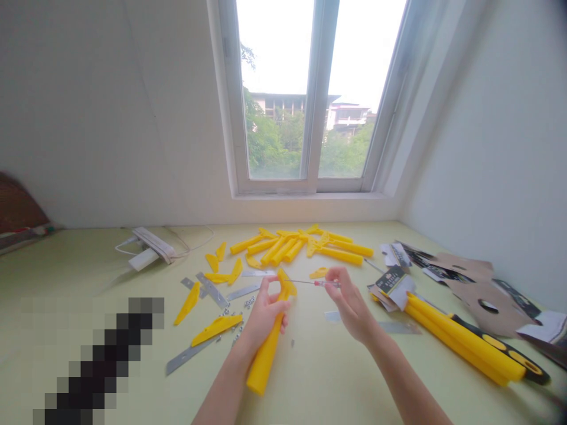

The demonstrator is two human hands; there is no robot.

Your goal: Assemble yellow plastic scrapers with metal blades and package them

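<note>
My left hand (264,311) is wrapped round a yellow plastic scraper handle (264,367), its thick round end toward me and its flared head pointing away. In my right hand (349,300) is a small screwdriver (319,284), pinched at its red and clear grip. Its thin shaft points left and reaches the handle's head; whether the tip sits in a screw is too small to tell. Left of my left hand lie small screws and nuts (227,310), a yellow clamp piece (217,329) and flat metal blades (188,356).
A heap of yellow handles (283,247) lies at the back below the window. At the right are finished-looking yellow scrapers (465,342) and black-and-brown cardboard packaging (465,295). A white power strip (153,243) with cables stands at the back left. Another blade (401,327) lies under my right forearm.
</note>
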